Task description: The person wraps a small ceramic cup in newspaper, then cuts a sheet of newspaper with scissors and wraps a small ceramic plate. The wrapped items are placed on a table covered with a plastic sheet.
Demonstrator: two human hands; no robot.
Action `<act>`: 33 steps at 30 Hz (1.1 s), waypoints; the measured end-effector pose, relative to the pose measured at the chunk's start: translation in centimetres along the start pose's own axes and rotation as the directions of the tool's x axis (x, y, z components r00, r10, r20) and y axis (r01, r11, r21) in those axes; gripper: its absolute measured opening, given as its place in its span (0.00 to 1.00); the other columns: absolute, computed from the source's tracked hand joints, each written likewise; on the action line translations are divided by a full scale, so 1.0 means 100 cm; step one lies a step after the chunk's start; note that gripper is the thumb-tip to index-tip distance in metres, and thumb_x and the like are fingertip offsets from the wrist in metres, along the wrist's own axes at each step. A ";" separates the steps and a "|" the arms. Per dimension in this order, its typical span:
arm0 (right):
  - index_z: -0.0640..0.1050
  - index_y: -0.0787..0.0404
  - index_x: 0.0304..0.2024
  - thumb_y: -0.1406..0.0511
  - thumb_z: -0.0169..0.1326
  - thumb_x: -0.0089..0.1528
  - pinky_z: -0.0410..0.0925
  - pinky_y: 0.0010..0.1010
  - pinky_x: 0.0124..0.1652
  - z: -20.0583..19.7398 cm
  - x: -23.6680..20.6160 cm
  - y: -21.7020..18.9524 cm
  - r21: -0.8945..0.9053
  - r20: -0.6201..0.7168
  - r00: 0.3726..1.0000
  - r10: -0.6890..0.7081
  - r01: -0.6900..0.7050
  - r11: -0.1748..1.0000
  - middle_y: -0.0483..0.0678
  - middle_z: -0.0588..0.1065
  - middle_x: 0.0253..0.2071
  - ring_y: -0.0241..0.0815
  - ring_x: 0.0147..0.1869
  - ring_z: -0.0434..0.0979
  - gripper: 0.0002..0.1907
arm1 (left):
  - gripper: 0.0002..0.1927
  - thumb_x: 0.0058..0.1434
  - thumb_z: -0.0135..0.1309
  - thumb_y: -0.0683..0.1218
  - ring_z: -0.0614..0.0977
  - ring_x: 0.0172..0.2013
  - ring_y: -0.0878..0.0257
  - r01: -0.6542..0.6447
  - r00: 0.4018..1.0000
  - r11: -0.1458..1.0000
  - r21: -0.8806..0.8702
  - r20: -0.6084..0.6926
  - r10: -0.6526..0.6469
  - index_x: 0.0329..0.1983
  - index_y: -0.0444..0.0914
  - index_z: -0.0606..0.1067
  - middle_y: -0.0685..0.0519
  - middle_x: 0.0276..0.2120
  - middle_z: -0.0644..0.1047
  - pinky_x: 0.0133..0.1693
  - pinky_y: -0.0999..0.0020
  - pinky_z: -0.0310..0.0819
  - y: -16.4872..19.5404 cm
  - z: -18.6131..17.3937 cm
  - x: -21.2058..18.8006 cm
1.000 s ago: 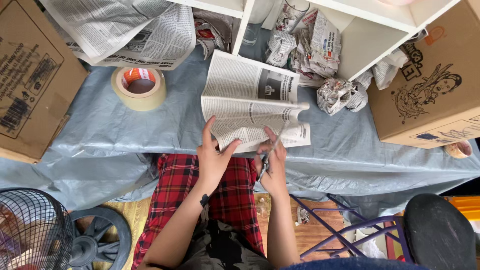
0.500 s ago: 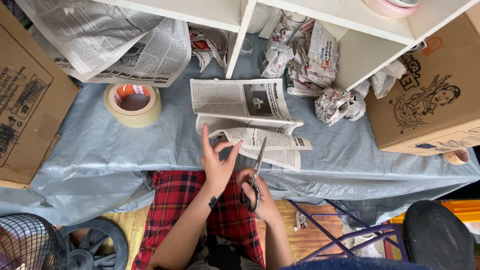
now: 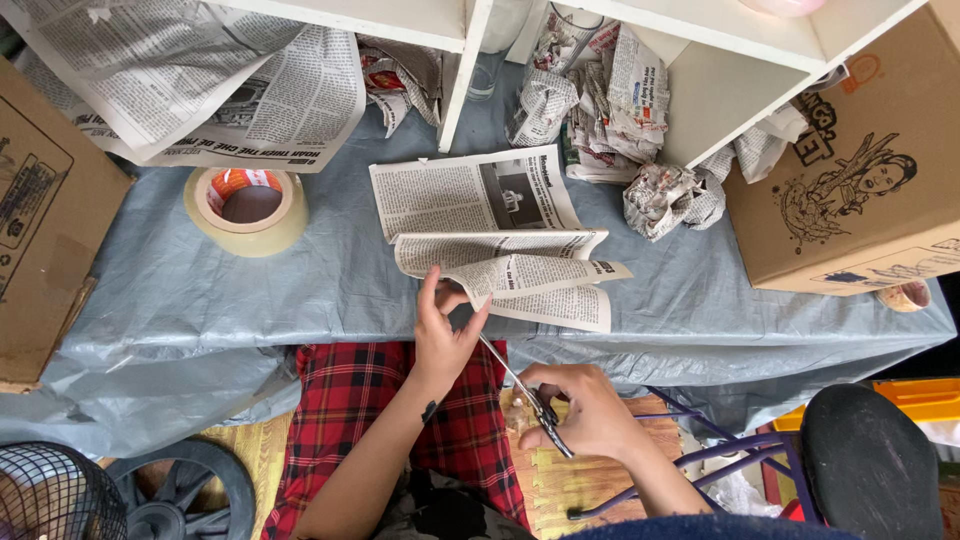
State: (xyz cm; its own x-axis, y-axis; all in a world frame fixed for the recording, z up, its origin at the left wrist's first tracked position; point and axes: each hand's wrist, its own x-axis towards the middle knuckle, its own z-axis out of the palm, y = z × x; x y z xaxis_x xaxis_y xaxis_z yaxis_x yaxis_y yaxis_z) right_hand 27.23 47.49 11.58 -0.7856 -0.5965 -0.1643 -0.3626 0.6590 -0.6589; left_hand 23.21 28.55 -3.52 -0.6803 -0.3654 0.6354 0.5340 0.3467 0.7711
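A folded stack of newspaper sheets [image 3: 480,215] lies on the blue-grey plastic table cover [image 3: 200,290]. My left hand [image 3: 445,330] pinches the near edge of a loose sheet [image 3: 530,275] and lifts it. My right hand [image 3: 585,410] holds a pair of scissors [image 3: 515,385] by the handles, below the table's near edge. The blades point up and left toward the sheet beside my left thumb. My lap in red plaid cloth [image 3: 400,420] is below the hands.
A roll of wide tape [image 3: 247,208] sits left of the paper. Crumpled newspaper bundles [image 3: 670,200] lie around a white shelf unit [image 3: 700,90]. Cardboard boxes stand at the far left [image 3: 40,220] and right [image 3: 850,180]. A fan cage [image 3: 55,495] and a dark stool [image 3: 870,460] are on the floor.
My right hand has drawn the scissors back and down toward my lap. My left hand keeps hold of the sheet's edge. The view has shifted slightly.
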 end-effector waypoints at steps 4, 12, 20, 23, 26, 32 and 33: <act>0.79 0.60 0.42 0.36 0.64 0.48 0.72 0.39 0.41 0.009 -0.009 0.010 -0.033 -0.090 0.972 -0.218 0.216 0.976 0.50 0.81 0.36 0.50 0.40 0.82 0.39 | 0.45 0.63 0.65 0.42 0.75 0.56 0.54 -0.116 0.993 0.986 0.116 0.020 0.115 0.74 0.30 0.49 0.51 0.35 0.83 0.59 0.56 0.68 0.001 0.000 -0.003; 0.78 0.60 0.37 0.35 0.61 0.50 0.71 0.33 0.38 0.015 -0.011 0.018 0.087 -0.032 0.994 -0.103 0.106 0.991 0.45 0.75 0.24 0.43 0.33 0.79 0.36 | 0.45 0.62 0.66 0.45 0.76 0.54 0.51 -0.161 0.985 0.979 0.123 0.089 0.151 0.73 0.29 0.51 0.51 0.34 0.83 0.59 0.56 0.66 0.007 0.006 -0.006; 0.77 0.61 0.38 0.36 0.61 0.54 0.70 0.26 0.31 0.022 0.001 0.016 0.359 -0.109 0.991 -0.077 0.111 0.927 0.42 0.74 0.26 0.32 0.29 0.77 0.36 | 0.42 0.63 0.66 0.40 0.83 0.47 0.60 -0.400 0.914 0.904 0.152 0.136 0.382 0.73 0.34 0.53 0.53 0.38 0.84 0.61 0.46 0.61 0.004 0.014 0.002; 0.77 0.62 0.38 0.36 0.59 0.56 0.67 0.24 0.28 0.028 -0.001 0.011 0.507 -0.115 0.992 -0.052 0.104 0.856 0.42 0.73 0.22 0.30 0.26 0.75 0.36 | 0.42 0.63 0.66 0.41 0.84 0.46 0.58 -0.409 0.909 0.901 0.143 0.154 0.388 0.72 0.33 0.53 0.54 0.40 0.85 0.56 0.50 0.59 0.008 0.017 0.011; 0.77 0.62 0.36 0.37 0.58 0.58 0.66 0.23 0.26 0.032 -0.008 0.007 0.623 -0.081 0.995 -0.062 0.099 0.776 0.41 0.72 0.19 0.30 0.23 0.74 0.34 | 0.43 0.57 0.67 0.45 0.80 0.43 0.48 -0.239 0.970 0.961 0.140 -0.006 0.242 0.68 0.36 0.54 0.49 0.36 0.82 0.53 0.51 0.66 0.022 0.026 0.016; 0.78 0.61 0.33 0.43 0.63 0.57 0.61 0.24 0.23 0.044 -0.014 0.004 0.503 -0.059 0.996 0.065 -0.027 0.864 0.39 0.71 0.16 0.29 0.20 0.70 0.28 | 0.13 0.57 0.62 0.40 0.79 0.36 0.51 -0.197 0.978 0.979 0.051 -0.056 0.200 0.44 0.37 0.72 0.47 0.33 0.78 0.43 0.55 0.72 0.054 0.032 0.019; 0.78 0.60 0.33 0.44 0.63 0.57 0.60 0.25 0.23 0.048 -0.014 0.004 0.484 -0.061 0.993 0.097 -0.055 0.874 0.40 0.71 0.16 0.29 0.19 0.69 0.26 | 0.11 0.57 0.62 0.40 0.79 0.35 0.50 -0.144 0.989 0.989 0.026 -0.041 0.145 0.41 0.37 0.73 0.47 0.32 0.78 0.42 0.55 0.71 0.057 0.029 0.018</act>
State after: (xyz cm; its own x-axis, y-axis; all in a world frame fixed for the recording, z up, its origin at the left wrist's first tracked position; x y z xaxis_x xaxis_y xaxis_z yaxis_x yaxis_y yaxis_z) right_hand 30.59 46.44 8.04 -0.8460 -0.5010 -0.1822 -0.0308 0.3872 -0.9215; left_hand 23.56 32.39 1.96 -0.5747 -0.3468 0.7413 0.6131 0.4175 0.6707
